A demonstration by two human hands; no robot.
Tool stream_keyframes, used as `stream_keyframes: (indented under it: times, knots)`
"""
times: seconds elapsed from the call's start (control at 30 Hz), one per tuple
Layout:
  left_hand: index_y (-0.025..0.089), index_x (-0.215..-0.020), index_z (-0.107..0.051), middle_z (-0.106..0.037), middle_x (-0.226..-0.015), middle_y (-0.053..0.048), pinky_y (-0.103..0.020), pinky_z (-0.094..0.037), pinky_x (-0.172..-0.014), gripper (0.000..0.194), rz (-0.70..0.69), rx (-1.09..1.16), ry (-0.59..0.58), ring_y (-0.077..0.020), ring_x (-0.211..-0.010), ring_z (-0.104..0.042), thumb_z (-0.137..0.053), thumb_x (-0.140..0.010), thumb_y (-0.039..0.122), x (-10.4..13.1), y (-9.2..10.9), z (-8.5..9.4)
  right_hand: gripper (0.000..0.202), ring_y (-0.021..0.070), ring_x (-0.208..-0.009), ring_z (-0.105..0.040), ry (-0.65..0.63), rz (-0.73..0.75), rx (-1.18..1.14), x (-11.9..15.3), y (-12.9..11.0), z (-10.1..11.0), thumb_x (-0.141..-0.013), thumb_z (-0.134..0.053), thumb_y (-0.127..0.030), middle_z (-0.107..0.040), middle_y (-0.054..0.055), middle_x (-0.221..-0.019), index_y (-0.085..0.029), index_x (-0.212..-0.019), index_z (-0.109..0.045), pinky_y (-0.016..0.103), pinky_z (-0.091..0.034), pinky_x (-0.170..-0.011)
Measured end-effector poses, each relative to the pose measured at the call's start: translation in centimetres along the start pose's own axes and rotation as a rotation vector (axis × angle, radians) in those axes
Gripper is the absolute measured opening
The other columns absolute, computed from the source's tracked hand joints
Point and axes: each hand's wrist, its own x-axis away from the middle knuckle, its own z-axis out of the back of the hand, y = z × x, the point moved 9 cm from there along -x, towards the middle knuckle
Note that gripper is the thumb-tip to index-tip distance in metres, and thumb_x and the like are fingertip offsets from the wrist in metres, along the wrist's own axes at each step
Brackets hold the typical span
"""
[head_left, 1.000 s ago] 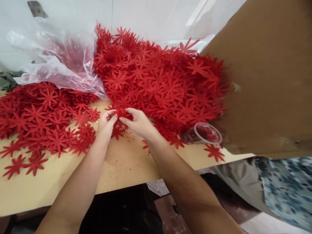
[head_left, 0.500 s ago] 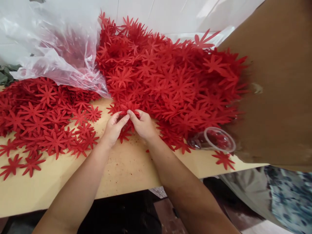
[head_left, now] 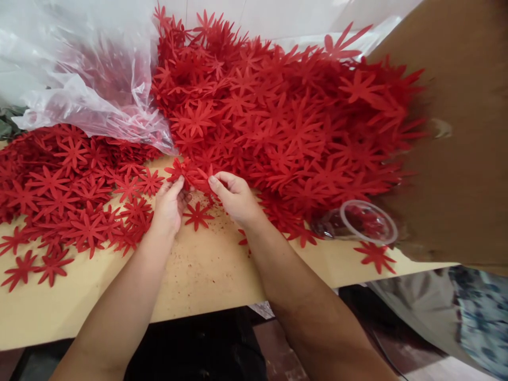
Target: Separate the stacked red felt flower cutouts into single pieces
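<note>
Between thumb and fingers, my left hand [head_left: 171, 202] pinches a red flower-shaped cutout [head_left: 180, 172] above the tabletop. Just to its right, my right hand [head_left: 232, 197] grips another red flower-shaped cutout [head_left: 203, 179] by its edge. The two pieces lie side by side and seem to touch or overlap; whether they are joined I cannot tell. Below the hands, a single loose red cutout [head_left: 197, 216] lies flat on the wood. A tall heap of the same red cutouts [head_left: 286, 127] rises right behind my fingers.
A lower pile of red cutouts [head_left: 71, 196] spreads on the left. Behind it stands a clear plastic bag [head_left: 115, 106]. A transparent plastic cup [head_left: 369, 222] lies on its side near a brown cardboard sheet [head_left: 456, 159] at the right. Red crumbs dot the pale tabletop [head_left: 206, 264].
My hands have moved apart from being close together, the left one leftward. Red pieces now show separately in each hand, and the loose cutout beneath is more visible. The view has shifted slightly.
</note>
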Motion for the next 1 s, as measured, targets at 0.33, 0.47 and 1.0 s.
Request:
stream_keyframes:
  times: [0.33,0.47,1.0]
  knots:
    - [0.017,-0.075,-0.064,-0.068,-0.075,-0.001,-0.031,-0.046,-0.081,0.012,0.049,-0.086,-0.243,-0.0158,-0.083,-0.064,-0.068,-0.065,0.019,1.2,-0.9,-2.4,0.053,0.008,-0.05,-0.031,0.042,-0.027,-0.036,-0.2,1.0,0.2,-0.066,-0.052,-0.07,-0.033,-0.004,-0.052,-0.02,-0.053,-0.041,0.024,-0.03,-0.049]
    - [0.016,-0.07,-0.064,-0.067,-0.068,0.0,-0.028,-0.046,-0.076,0.009,0.027,-0.136,-0.161,-0.0143,-0.075,-0.063,-0.069,-0.063,0.019,0.8,-0.9,-1.7,0.052,0.0083,-0.049,-0.032,0.014,-0.018,-0.023,-0.1,0.6,0.0,-0.07,-0.047,-0.07,-0.035,-0.004,-0.053,-0.02,-0.055,-0.041,0.024,-0.031,-0.049]
    - [0.017,-0.065,-0.059,-0.061,-0.065,0.004,-0.024,-0.044,-0.068,0.01,-0.107,-0.144,-0.06,-0.0077,-0.06,-0.054,-0.069,-0.063,0.02,0.3,0.5,-0.6,0.041,0.0085,-0.048,-0.025,0.246,0.038,0.345,0.2,-0.6,3.7,-0.081,-0.048,-0.043,-0.025,-0.005,-0.049,-0.021,-0.052,-0.03,0.026,-0.021,-0.05]
